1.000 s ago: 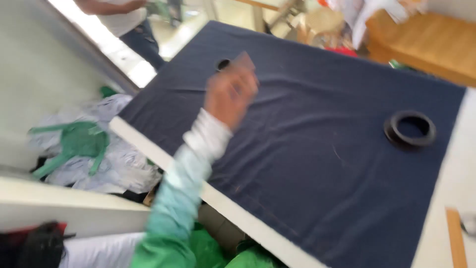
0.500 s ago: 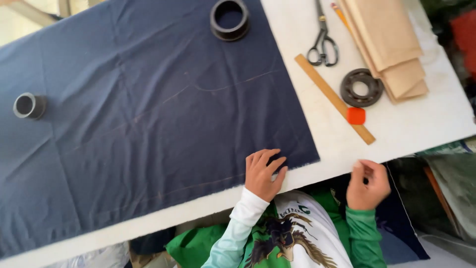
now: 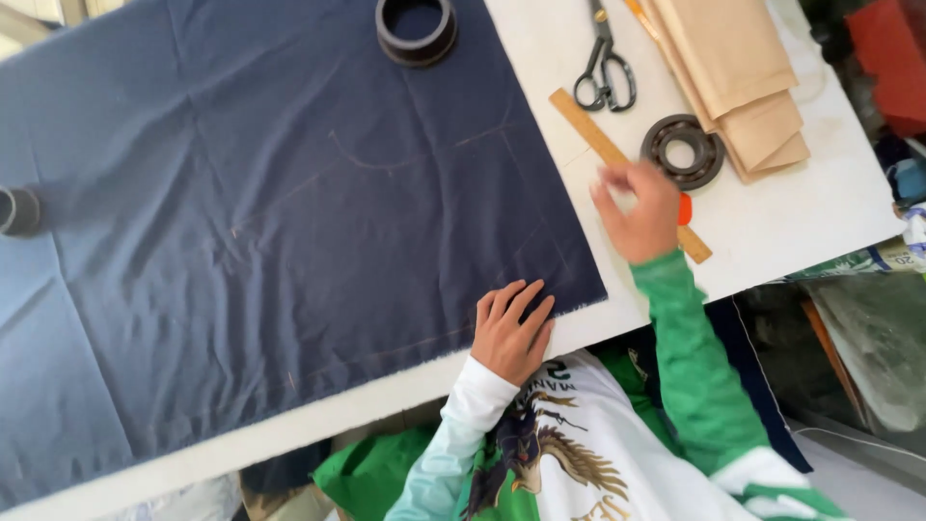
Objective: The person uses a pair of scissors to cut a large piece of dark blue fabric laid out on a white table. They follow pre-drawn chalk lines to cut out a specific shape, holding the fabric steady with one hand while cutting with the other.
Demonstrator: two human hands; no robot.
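- Navy cloth [image 3: 289, 222] lies spread flat over most of the white desk [image 3: 830, 207], filling the left and centre of the frame, with faint chalk lines across it.
- Left hand [image 3: 513, 333] lies flat, palm down, on the near edge of the cloth at lower centre; its fingers [image 3: 521, 301] are spread apart and close on nothing.
- Right hand [image 3: 641, 210] hangs over the wooden ruler [image 3: 627, 174] at centre right, blurred, just beyond the right edge of the cloth; its fingers look loosely curled, but I cannot tell whether they clasp anything or touch the ruler.
- Something small and orange [image 3: 685, 207] shows at the ruler, just right of that hand.
- Dark metal ring [image 3: 683, 151], like a bearing, lies on the desk touching or just beside the ruler, up and right of the right hand.
- Scissors [image 3: 603, 63] with black handles lie at the upper centre right, on the bare desk, near the far end of the ruler.
- Folded tan paper or cloth [image 3: 738, 72] is stacked at the upper right, its lower edge beside the metal ring.
- Black round ring [image 3: 417, 29] stands on the cloth at top centre.
- Another dark round piece [image 3: 17, 210] sits on the cloth at the left edge of the frame.
- Green and white sleeves and a printed shirt fill the bottom centre.
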